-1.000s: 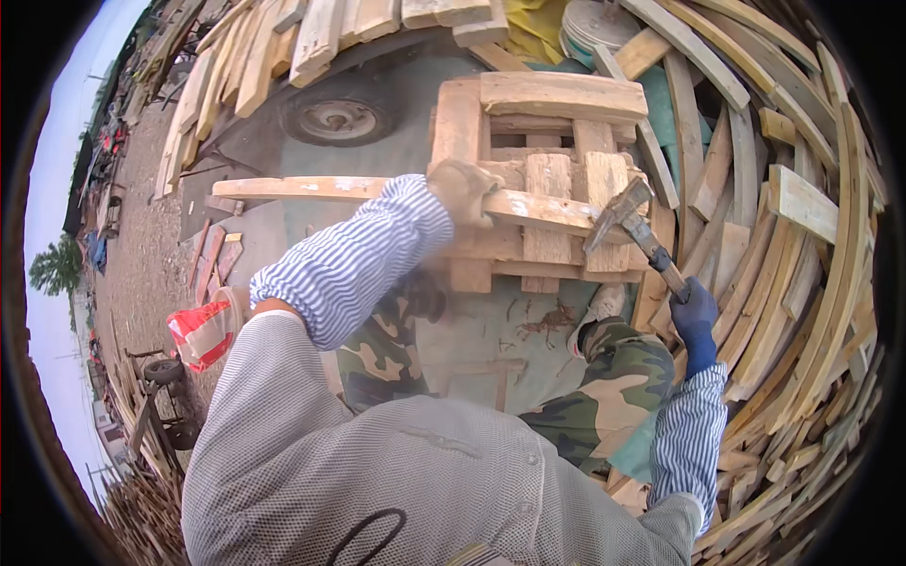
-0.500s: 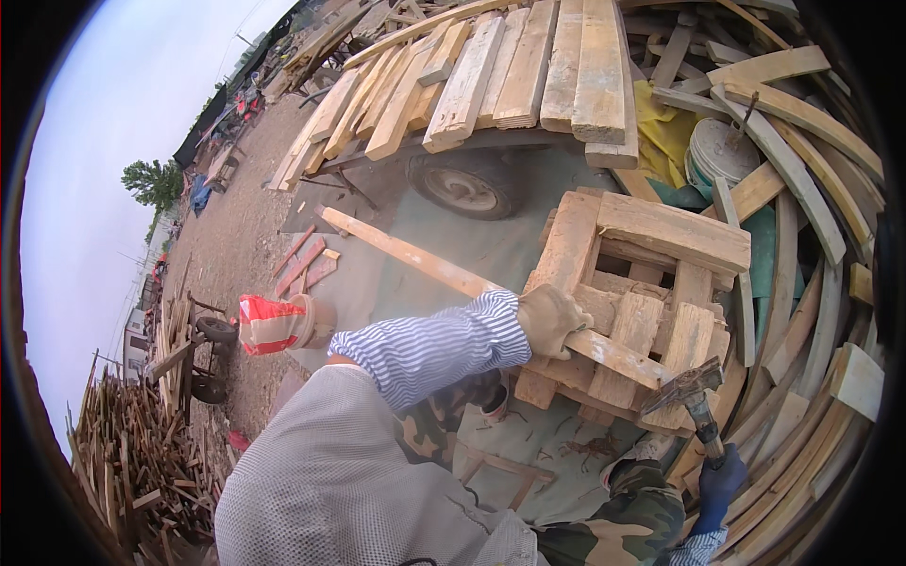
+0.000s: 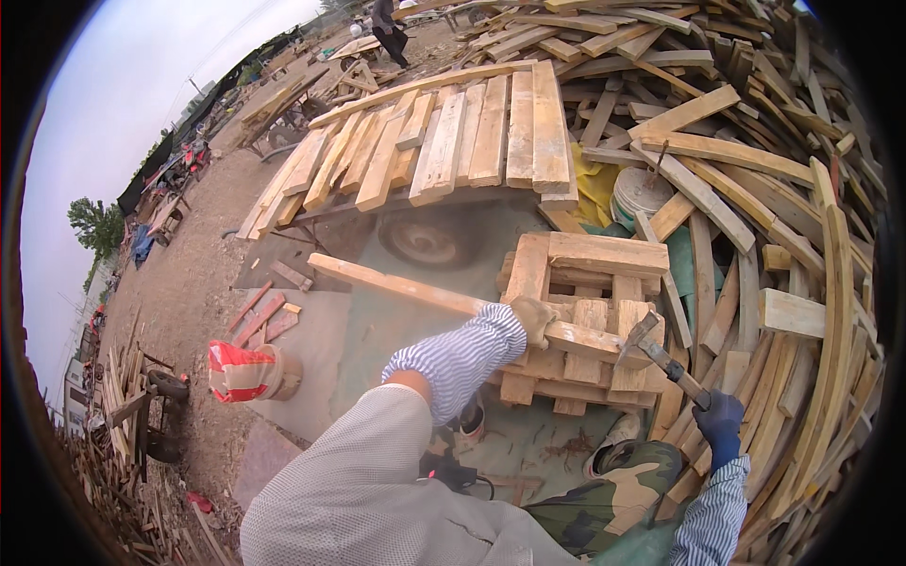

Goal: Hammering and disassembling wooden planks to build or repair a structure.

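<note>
Gripping, in the wrapped fingers of the left hand, a long plank running to both sides of them, across a wooden block stand to their right. Clasping, in the curled fingers of the right hand, a hammer by its handle, head up and left of them, near the plank's right end.

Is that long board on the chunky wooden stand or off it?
On: the long board lies across the wooden stand, and the left hand grips it there.
</note>
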Demonstrator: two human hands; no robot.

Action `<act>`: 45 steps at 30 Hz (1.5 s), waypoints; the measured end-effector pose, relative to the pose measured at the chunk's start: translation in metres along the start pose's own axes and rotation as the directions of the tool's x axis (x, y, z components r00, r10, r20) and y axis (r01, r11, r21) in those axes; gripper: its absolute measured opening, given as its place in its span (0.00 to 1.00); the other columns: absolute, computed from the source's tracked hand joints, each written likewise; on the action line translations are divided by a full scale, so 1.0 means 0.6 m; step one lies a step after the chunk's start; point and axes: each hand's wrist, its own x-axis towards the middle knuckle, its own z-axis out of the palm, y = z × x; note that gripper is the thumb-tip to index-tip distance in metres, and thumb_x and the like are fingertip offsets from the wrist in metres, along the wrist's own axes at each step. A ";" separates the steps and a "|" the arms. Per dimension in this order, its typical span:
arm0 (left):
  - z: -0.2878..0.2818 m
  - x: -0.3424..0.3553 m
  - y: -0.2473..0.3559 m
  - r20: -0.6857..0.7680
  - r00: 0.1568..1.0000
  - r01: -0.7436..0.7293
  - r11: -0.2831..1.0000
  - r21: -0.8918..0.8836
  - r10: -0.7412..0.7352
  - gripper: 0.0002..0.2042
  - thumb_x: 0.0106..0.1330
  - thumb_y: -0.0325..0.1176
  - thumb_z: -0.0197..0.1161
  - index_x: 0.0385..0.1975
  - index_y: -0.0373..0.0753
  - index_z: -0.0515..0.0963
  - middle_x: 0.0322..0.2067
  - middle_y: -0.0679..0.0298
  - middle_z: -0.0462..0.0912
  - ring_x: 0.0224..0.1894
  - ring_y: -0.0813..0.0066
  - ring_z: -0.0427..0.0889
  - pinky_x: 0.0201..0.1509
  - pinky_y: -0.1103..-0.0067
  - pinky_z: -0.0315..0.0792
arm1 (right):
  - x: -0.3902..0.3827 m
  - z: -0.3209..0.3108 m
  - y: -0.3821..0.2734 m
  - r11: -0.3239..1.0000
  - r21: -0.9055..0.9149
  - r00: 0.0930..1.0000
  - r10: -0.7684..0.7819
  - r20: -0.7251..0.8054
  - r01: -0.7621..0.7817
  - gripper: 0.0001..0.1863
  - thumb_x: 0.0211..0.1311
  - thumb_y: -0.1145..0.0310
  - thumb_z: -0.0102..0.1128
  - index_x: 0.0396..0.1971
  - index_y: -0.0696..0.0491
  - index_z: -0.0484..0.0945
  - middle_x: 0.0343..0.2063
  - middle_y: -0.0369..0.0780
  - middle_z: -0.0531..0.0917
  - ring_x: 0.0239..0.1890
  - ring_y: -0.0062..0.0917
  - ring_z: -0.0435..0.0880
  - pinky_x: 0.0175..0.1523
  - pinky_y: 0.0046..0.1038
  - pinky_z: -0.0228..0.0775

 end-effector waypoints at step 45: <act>0.033 -0.125 -0.172 -0.181 0.983 -0.012 0.999 0.033 0.018 0.19 0.50 0.41 0.73 0.41 0.40 0.80 0.36 0.59 0.84 0.43 0.59 0.83 0.50 0.66 0.75 | 0.035 -0.305 -0.146 0.926 -0.297 0.827 -0.027 0.562 0.232 0.12 0.53 0.64 0.72 0.27 0.56 0.78 0.23 0.48 0.81 0.31 0.44 0.83 0.40 0.42 0.73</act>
